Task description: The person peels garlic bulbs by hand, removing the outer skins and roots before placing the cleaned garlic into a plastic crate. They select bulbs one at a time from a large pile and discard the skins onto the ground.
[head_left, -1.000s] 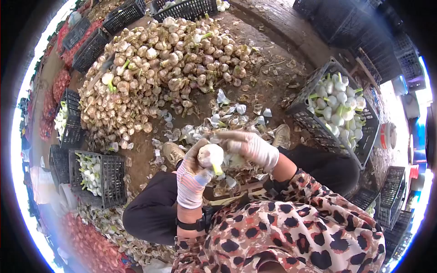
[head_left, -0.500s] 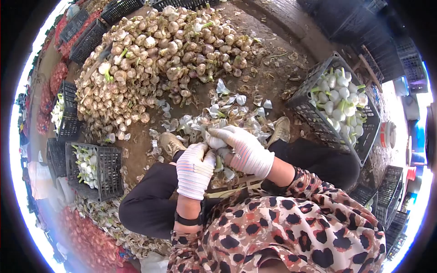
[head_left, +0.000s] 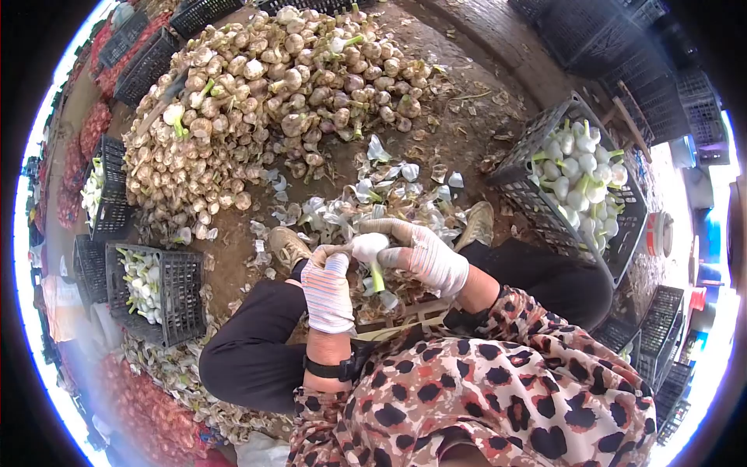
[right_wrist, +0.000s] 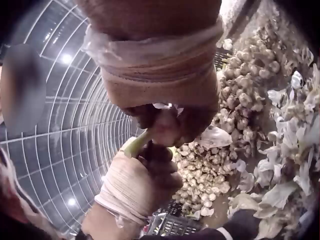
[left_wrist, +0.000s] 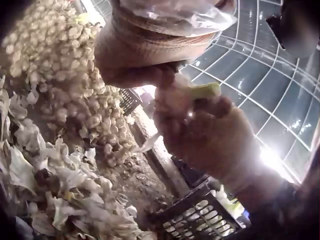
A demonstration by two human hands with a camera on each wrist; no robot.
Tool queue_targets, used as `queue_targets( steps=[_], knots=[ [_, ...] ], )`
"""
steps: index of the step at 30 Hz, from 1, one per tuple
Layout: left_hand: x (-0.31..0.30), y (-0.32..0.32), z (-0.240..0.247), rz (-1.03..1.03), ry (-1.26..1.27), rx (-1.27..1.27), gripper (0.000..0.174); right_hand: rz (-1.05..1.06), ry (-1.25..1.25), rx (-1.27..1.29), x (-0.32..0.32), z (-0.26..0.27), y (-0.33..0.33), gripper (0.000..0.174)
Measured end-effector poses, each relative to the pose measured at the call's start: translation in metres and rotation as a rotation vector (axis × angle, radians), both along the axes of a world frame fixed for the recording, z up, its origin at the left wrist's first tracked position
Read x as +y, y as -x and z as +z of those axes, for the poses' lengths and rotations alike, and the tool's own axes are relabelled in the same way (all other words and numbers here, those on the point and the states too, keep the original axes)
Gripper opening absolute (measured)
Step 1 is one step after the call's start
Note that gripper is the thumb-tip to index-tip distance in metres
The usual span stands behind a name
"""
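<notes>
Between both gloved hands is a white garlic bulb (head_left: 369, 247), its cut green stem pointing down toward the body in the head view. My left hand (head_left: 327, 289) pinches its left side with thumb and fingers. My right hand (head_left: 432, 261) has its fingers curled round the bulb's right side. In the left wrist view the green stem (left_wrist: 206, 90) sticks out between the hands; the right wrist view also shows the stem (right_wrist: 136, 145), while fingers cover much of the bulb.
A large heap of unpeeled garlic (head_left: 257, 101) lies ahead, with loose skins (head_left: 334, 214) between the feet. A black crate (head_left: 548, 206) of peeled bulbs stands at right; another crate (head_left: 183, 300) with bulbs is at left. More crates and red net sacks surround the area.
The bulb, first in my left hand with the right hand apart, is now held by both hands. Since the middle frame, more of its white surface and green stem shows between the fingers.
</notes>
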State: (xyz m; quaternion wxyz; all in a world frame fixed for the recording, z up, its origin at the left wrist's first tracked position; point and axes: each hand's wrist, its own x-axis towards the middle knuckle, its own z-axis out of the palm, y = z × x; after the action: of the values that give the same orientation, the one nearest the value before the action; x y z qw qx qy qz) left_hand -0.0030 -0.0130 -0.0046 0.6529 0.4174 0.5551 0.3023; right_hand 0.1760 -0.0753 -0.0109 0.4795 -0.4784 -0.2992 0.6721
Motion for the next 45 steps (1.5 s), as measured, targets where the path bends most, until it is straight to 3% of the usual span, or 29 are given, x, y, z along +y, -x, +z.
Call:
queue_targets(
  steps=[3,6,9,11,13,14,15,17,18,20,21,22,23,25,26,29,33,35,37,38,39,41,44,45],
  knots=[
    [0.002,0.002,-0.011,0.074,0.071,-0.106,0.015,-0.154,-0.01,0.257,-0.001,-0.003,0.013,0.062],
    [0.01,0.004,-0.03,0.151,0.062,-0.195,0.015,-0.155,-0.013,0.351,-0.004,0.023,0.018,0.059],
    [0.01,0.003,-0.006,0.35,0.248,-0.23,0.014,-0.096,-0.039,0.009,0.001,0.012,0.008,0.056],
    [0.008,0.013,-0.002,0.11,-0.032,-0.094,0.019,-0.103,-0.056,-0.071,-0.001,0.016,0.003,0.056],
    [0.004,0.002,0.017,-0.038,-0.325,-0.06,0.037,-0.091,-0.121,-0.311,-0.003,0.024,0.002,0.057],
    [0.0,0.005,0.014,-0.136,-0.294,-0.074,0.04,-0.096,-0.305,-0.53,-0.002,0.014,0.004,0.057],
    [0.003,0.002,0.006,-0.239,-0.696,0.147,0.028,-0.088,-0.305,-0.535,-0.003,0.013,0.006,0.057],
    [0.001,0.003,0.004,-0.294,-0.893,0.311,0.013,-0.075,-0.309,-0.55,-0.003,0.013,0.008,0.057],
    [0.002,0.004,0.004,-0.251,-0.709,0.28,0.011,-0.067,-0.337,-0.562,-0.003,0.015,0.005,0.055],
    [0.004,0.006,0.003,-0.162,-0.339,0.214,0.008,-0.06,-0.117,-0.206,-0.007,0.018,0.003,0.056],
    [0.005,0.005,0.009,-0.043,-0.064,-0.035,0.014,-0.054,-0.008,-0.026,-0.008,0.02,0.003,0.056],
    [0.003,0.001,0.006,0.078,0.024,-0.187,0.014,-0.089,0.005,0.128,-0.008,0.025,0.006,0.059],
    [0.001,-0.003,0.004,0.2,0.11,-0.336,0.014,-0.089,-0.006,0.126,-0.006,0.02,0.008,0.06],
    [0.002,-0.006,0.001,0.289,0.15,-0.431,0.013,-0.093,-0.028,0.121,-0.003,0.005,0.011,0.063],
    [0.002,-0.006,0.0,0.333,0.17,-0.482,0.012,-0.025,-0.039,-0.016,-0.001,0.001,0.008,0.066],
    [0.008,0.002,-0.003,0.215,0.022,-0.309,0.012,-0.046,0.105,0.229,0.002,0.017,0.006,0.07],
    [0.006,0.0,-0.002,0.144,0.132,-0.33,0.011,-0.082,0.079,-0.038,0.005,0.002,0.025,0.066],
    [0.014,0.006,-0.015,0.247,0.049,-0.602,0.01,-0.085,0.175,0.138,0.006,0.014,0.015,0.064],
    [0.049,0.033,-0.038,0.473,0.245,-0.949,0.013,-0.123,0.176,0.436,0.003,-0.003,0.012,0.063],
    [0.055,0.045,-0.033,0.497,0.111,-0.792,0.017,-0.107,0.124,0.583,0.0,-0.017,0.009,0.059],
    [0.061,0.046,-0.027,0.671,0.094,-0.703,0.021,-0.119,0.12,0.631,-0.001,-0.02,0.008,0.058],
    [0.047,0.035,-0.019,0.518,-0.178,-0.533,0.025,-0.14,0.107,0.726,0.002,-0.022,0.006,0.057],
    [0.018,0.009,0.002,0.114,-0.204,-0.109,0.036,-0.13,0.164,0.339,0.008,0.002,0.007,0.06],
    [0.007,0.001,0.012,-0.026,-0.353,-0.012,0.035,-0.109,0.175,0.184,0.01,0.01,0.007,0.061]
  ],
)
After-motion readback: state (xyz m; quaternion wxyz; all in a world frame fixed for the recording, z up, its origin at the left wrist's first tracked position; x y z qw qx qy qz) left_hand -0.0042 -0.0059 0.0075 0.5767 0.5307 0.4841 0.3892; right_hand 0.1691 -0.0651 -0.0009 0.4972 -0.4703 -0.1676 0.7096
